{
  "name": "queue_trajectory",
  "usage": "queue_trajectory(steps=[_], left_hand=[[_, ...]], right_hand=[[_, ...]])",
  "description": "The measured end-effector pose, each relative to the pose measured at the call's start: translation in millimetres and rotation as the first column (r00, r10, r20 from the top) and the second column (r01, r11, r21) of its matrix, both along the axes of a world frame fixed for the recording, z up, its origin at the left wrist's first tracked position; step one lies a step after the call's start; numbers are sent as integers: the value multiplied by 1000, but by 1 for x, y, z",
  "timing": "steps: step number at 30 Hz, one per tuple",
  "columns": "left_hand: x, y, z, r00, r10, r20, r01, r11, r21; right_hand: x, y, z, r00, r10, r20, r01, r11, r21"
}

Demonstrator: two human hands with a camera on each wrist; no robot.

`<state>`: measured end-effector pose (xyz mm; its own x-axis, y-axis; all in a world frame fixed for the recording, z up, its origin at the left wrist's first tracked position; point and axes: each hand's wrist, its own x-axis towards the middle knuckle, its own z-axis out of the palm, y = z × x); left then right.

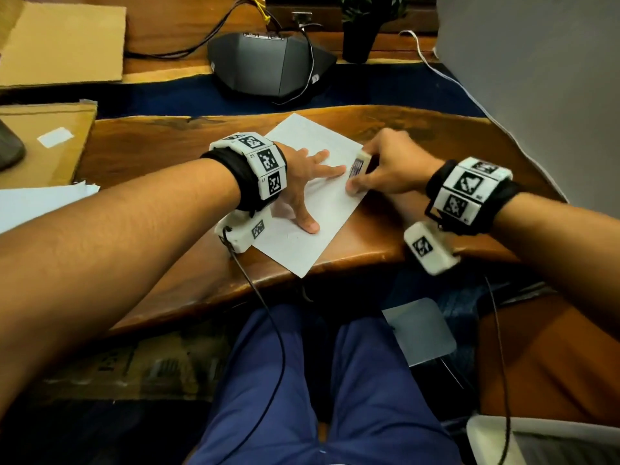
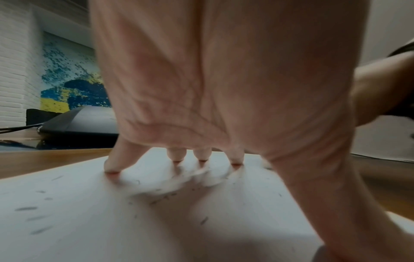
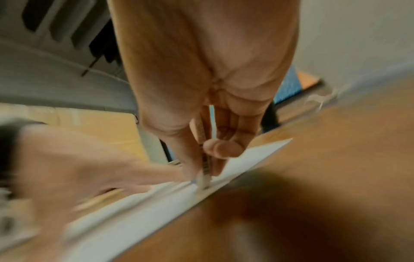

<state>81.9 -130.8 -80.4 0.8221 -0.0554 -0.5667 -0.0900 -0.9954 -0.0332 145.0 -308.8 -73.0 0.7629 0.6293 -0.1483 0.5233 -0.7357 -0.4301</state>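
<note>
A white sheet of paper (image 1: 302,245) lies at an angle on the wooden table (image 1: 151,152), near its front edge. My left hand (image 1: 302,176) is spread flat on the sheet, fingertips (image 2: 112,167) pressing it down. My right hand (image 1: 389,169) pinches a white eraser (image 1: 359,166) with a printed sleeve, its lower end on the paper's right edge just beyond my left fingertips. In the right wrist view the eraser (image 3: 206,175) stands nearly upright on the paper (image 3: 134,221), blurred. Dark eraser crumbs (image 2: 165,196) lie scattered on the paper (image 2: 89,226) under my left palm (image 2: 224,88).
A black wedge-shaped device (image 1: 268,65) with cables sits beyond the table, next to a dark plant pot (image 1: 359,41). Cardboard sheets (image 1: 63,45) and a cardboard box (image 1: 43,146) lie at the left, with loose white papers (image 1: 40,203) below. A grey flat item (image 1: 419,330) rests by my lap.
</note>
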Motion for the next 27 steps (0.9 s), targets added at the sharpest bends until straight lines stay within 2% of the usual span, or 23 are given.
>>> queue_trajectory(steps=[2, 3, 6, 7, 11, 12, 16, 17, 21, 23, 27], left_hand=[[0, -1, -1, 1000, -8, 1, 8, 1000, 4], [0, 0, -2, 1000, -6, 1, 6, 1000, 6], [1, 0, -2, 1000, -3, -8, 3, 1000, 12], [1, 1, -2, 1000, -4, -10, 4, 1000, 16], [0, -1, -1, 1000, -17, -2, 17, 1000, 4], [0, -1, -1, 1000, -16, -3, 16, 1000, 1], [0, 1, -1, 1000, -1, -5, 1, 1000, -4], [0, 2, -1, 1000, 3, -8, -3, 1000, -10], [0, 1, -2, 1000, -10, -10, 10, 1000, -21], [1, 1, -2, 1000, -8, -10, 7, 1000, -12], [4, 3, -4, 1000, 4, -24, -4, 1000, -13]], right_hand=[[13, -3, 4, 997, -67, 39, 66, 998, 20], [11, -1, 2, 997, -50, 55, 49, 999, 13], [-22, 5, -4, 991, 134, 25, -132, 990, -57], [-23, 4, -5, 990, 142, 4, -142, 988, -56], [22, -8, 2, 995, -90, 50, 89, 996, 11], [27, -9, 1, 992, -106, 64, 105, 994, 14], [-9, -1, -7, 993, 108, 46, -106, 993, -44], [-11, -2, -8, 992, 123, 30, -121, 992, -44], [31, -14, -1, 994, -70, 87, 72, 997, -18], [42, -21, 2, 987, -115, 114, 117, 993, -9], [0, -7, -2, 996, 86, 20, -87, 996, 31]])
